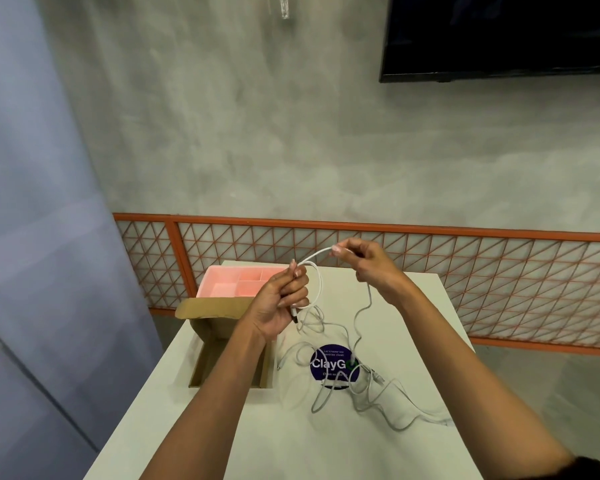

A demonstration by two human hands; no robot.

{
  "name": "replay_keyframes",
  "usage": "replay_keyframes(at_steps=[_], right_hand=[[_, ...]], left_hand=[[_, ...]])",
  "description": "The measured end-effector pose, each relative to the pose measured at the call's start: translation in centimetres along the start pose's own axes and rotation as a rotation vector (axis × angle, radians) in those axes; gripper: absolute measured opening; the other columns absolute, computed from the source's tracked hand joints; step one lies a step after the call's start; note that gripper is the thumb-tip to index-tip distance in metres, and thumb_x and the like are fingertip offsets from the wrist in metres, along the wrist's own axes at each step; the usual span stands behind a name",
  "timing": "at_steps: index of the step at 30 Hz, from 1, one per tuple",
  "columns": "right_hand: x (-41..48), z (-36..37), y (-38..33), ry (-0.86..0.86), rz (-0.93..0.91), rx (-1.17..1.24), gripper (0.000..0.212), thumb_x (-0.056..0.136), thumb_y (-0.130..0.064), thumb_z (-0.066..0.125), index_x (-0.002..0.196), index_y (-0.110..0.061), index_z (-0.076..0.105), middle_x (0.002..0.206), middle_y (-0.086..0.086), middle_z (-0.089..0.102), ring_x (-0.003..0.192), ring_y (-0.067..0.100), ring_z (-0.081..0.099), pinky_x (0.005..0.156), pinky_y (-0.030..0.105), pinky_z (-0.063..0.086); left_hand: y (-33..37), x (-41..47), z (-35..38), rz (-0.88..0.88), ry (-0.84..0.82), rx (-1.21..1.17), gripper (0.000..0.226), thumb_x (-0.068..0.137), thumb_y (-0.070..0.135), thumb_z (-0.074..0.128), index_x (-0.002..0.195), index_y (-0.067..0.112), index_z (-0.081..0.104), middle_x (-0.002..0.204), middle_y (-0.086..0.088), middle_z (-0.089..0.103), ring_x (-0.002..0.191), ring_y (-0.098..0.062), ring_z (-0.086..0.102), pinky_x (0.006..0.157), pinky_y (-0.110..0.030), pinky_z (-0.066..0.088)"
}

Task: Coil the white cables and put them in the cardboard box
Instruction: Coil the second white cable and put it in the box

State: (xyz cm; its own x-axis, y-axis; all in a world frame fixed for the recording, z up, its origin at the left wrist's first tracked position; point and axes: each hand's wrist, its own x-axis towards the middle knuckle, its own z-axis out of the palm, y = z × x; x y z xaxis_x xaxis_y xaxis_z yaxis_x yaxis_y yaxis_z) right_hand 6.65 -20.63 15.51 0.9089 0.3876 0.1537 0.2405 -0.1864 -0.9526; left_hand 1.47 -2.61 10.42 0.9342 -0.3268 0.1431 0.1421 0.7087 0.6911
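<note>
Both hands are raised above a white table [194,420]. My left hand [284,299] grips one end of a white cable [317,282], its plug sticking out below the fingers, and one loop curls beside that hand. My right hand [368,261] pinches the same cable farther along, up and to the right. From there the cable hangs down to a loose tangle of white cables [364,386] on the table. The open cardboard box [205,362] stands at the table's left, partly hidden by my left forearm.
A pink tray with compartments [222,282] sits behind the box at the table's far left. A round purple sticker [329,365] lies under the tangle. An orange mesh railing [430,258] runs behind the table. A dark screen [499,36] hangs on the wall.
</note>
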Motion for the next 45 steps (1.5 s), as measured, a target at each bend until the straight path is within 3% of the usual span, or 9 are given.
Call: replay_keyframes(at_steps=[4, 10, 15, 19, 22, 30, 34, 43, 45], right_hand=[[0.6, 0.6, 0.3, 0.167, -0.073, 0.019, 0.014, 0.093, -0.022, 0.058, 0.092, -0.011, 0.066, 0.076, -0.005, 0.06, 0.063, -0.004, 0.047, 0.056, 0.006, 0.036], [1.0, 0.5, 0.5, 0.24, -0.066, 0.066, 0.018, 0.093, -0.024, 0.059, 0.093, -0.008, 0.067, 0.085, -0.001, 0.065, 0.074, -0.001, 0.053, 0.065, 0.008, 0.039], [0.4, 0.3, 1.2, 0.172, 0.0, -0.095, 0.023, 0.098, -0.029, 0.05, 0.096, -0.012, 0.064, 0.064, -0.009, 0.044, 0.057, 0.005, 0.036, 0.055, 0.019, 0.029], [-0.3, 0.9, 2.7, -0.03, 0.088, -0.266, 0.03, 0.103, -0.026, 0.036, 0.095, -0.012, 0.062, 0.066, -0.004, 0.045, 0.055, 0.009, 0.044, 0.053, 0.02, 0.038], [-1.0, 1.5, 3.7, -0.284, 0.218, -0.324, 0.034, 0.104, -0.023, 0.029, 0.098, -0.008, 0.058, 0.068, 0.003, 0.05, 0.051, 0.014, 0.052, 0.05, 0.02, 0.046], [-1.8, 3.1, 2.4, -0.598, 0.262, -0.421, 0.038, 0.103, -0.032, 0.032, 0.099, -0.008, 0.06, 0.053, 0.001, 0.06, 0.037, 0.01, 0.053, 0.052, 0.021, 0.046], [-1.8, 3.3, 1.5, -0.681, 0.231, -0.49, 0.032, 0.102, -0.03, 0.037, 0.099, -0.008, 0.061, 0.048, -0.006, 0.061, 0.036, 0.005, 0.051, 0.061, 0.021, 0.045], [-1.2, 1.3, -1.6, -0.491, 0.03, -0.734, 0.029, 0.093, -0.037, 0.055, 0.091, -0.014, 0.073, 0.057, -0.005, 0.057, 0.046, 0.002, 0.047, 0.05, 0.016, 0.037], [-0.9, 0.7, -2.1, -0.431, -0.012, -0.753, 0.035, 0.092, -0.042, 0.055, 0.086, -0.014, 0.074, 0.055, -0.006, 0.054, 0.052, 0.004, 0.046, 0.052, 0.017, 0.034]], left_hand=[[-0.2, -0.2, 0.8, -0.043, -0.041, 0.025, 0.023, 0.091, 0.029, 0.058, 0.074, 0.014, 0.053, 0.052, 0.008, 0.018, 0.036, -0.005, 0.016, 0.061, -0.025, 0.057], [-0.3, -0.1, 0.6, -0.069, -0.057, 0.143, 0.028, 0.082, 0.035, 0.071, 0.084, 0.011, 0.058, 0.046, 0.011, 0.031, 0.032, 0.002, 0.026, 0.038, -0.015, 0.028], [0.2, -0.2, 1.0, -0.022, 0.003, 0.153, 0.041, 0.099, 0.026, 0.039, 0.126, 0.002, 0.055, 0.047, 0.008, 0.024, 0.034, -0.001, 0.022, 0.045, -0.015, 0.026], [0.9, 0.2, 1.6, 0.061, 0.073, 0.243, 0.045, 0.095, 0.021, 0.041, 0.135, 0.001, 0.046, 0.049, 0.008, 0.04, 0.046, -0.003, 0.045, 0.068, -0.019, 0.051], [1.2, 0.4, 1.9, 0.114, 0.108, 0.289, 0.032, 0.097, 0.012, 0.039, 0.124, 0.0, 0.052, 0.066, -0.003, 0.068, 0.066, -0.01, 0.067, 0.091, -0.046, 0.052], [0.6, 1.3, 0.8, 0.133, 0.188, 0.355, 0.035, 0.099, 0.014, 0.037, 0.132, 0.005, 0.045, 0.113, -0.013, 0.069, 0.108, -0.026, 0.065, 0.094, -0.046, 0.049], [0.1, 1.6, 0.2, 0.153, 0.233, 0.537, 0.02, 0.102, 0.02, 0.037, 0.11, 0.009, 0.051, 0.115, -0.008, 0.069, 0.112, -0.024, 0.063, 0.098, -0.044, 0.043], [-0.9, 0.7, -0.7, -0.071, 0.328, 1.022, 0.027, 0.103, 0.025, 0.037, 0.127, 0.02, 0.049, 0.114, -0.005, 0.068, 0.102, -0.023, 0.067, 0.097, -0.036, 0.045], [-0.9, 0.4, -0.2, -0.153, 0.263, 1.012, 0.034, 0.104, 0.027, 0.033, 0.129, 0.01, 0.049, 0.113, -0.009, 0.068, 0.089, -0.022, 0.07, 0.084, -0.027, 0.048]])
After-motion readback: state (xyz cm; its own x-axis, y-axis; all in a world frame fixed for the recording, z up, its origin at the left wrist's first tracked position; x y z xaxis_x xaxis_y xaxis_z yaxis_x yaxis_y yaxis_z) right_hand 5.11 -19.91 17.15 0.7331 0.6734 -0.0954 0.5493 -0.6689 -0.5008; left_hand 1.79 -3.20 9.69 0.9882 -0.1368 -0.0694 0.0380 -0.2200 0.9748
